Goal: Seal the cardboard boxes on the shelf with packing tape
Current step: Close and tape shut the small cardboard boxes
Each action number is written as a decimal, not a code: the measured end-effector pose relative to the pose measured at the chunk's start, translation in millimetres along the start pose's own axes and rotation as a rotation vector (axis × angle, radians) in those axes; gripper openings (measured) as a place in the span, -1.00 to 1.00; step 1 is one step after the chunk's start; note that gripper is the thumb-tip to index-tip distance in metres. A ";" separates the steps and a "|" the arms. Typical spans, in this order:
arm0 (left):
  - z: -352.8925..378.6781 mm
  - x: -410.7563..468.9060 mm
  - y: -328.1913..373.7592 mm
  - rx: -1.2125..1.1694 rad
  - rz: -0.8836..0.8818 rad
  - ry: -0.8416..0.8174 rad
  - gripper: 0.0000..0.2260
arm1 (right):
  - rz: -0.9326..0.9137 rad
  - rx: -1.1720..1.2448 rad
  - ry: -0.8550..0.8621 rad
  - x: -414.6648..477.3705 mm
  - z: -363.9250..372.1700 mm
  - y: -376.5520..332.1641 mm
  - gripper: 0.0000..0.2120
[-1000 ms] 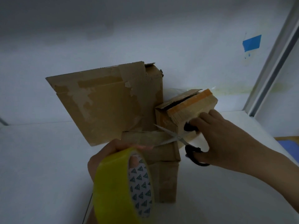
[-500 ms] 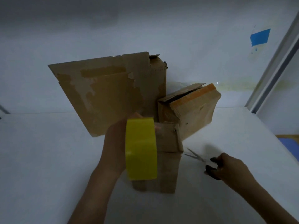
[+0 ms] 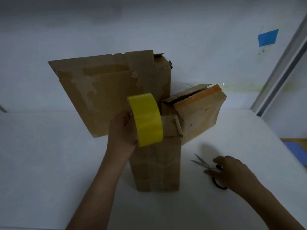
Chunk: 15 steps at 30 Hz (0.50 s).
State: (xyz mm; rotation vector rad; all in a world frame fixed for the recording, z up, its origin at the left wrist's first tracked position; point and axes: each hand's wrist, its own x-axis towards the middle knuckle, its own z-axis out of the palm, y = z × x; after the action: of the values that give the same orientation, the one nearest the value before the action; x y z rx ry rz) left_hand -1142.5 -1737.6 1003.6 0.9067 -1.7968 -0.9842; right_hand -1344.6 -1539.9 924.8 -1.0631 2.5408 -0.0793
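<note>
**On the white shelf [image 3: 49, 163]: tape roll at the box top, scissors off to the right**

Dead ahead, between the two forearms, the narrow cardboard box [image 3: 156, 165] appears to stand on end, its long axis upright and its folded top flaps on the far side. The left hand [image 3: 123, 130] is the nearer one. It grips the yellow packing-tape roll [image 3: 146, 120] at the box's top left corner, though I cannot tell whether the roll touches the flaps. The right hand [image 3: 232, 173] lies just right of the box, fingers loosely spread over the black handles of the scissors [image 3: 201, 163], whose blades are parted and pointing away. Behind stand a large scuffed carton [image 3: 106, 97] and a small tilted box with an orange edge [image 3: 199, 117], its flap ajar. Blue tape [image 3: 268, 38] marks the pale back wall.
</note>
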 end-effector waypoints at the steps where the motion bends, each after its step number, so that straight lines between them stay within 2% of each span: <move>1: -0.3 3.6 -0.8 0.001 -0.005 0.011 -0.59 | -0.047 0.118 -0.001 -4.4 -1.3 -7.4 -0.38; 4: -2.0 19.2 -11.7 0.019 -0.044 0.086 -0.68 | -0.134 0.566 -0.220 -19.7 1.8 -34.9 -0.18; 6: -5.5 27.4 -21.3 0.005 -0.077 0.120 -0.70 | -0.093 0.827 -0.386 -21.8 11.9 -49.7 -0.19; 7: -8.7 30.3 -23.4 0.005 -0.096 0.152 -0.70 | -0.065 0.924 -0.413 -19.8 17.2 -54.7 -0.22; 11: -22.9 37.5 -26.2 -0.036 -0.230 0.347 -0.70 | -0.077 1.108 -0.364 -6.7 34.7 -71.7 -0.22; 15: -36.1 31.3 -31.9 -0.166 -0.368 0.555 -0.60 | -0.119 1.254 -0.259 1.2 37.8 -87.1 -0.33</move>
State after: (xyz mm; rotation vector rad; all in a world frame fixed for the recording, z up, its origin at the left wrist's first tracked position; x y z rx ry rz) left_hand -1114.7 -1787.5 997.1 1.2835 -1.0907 -0.9657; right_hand -1272.6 -1599.2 906.5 -0.5951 1.6171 -1.2595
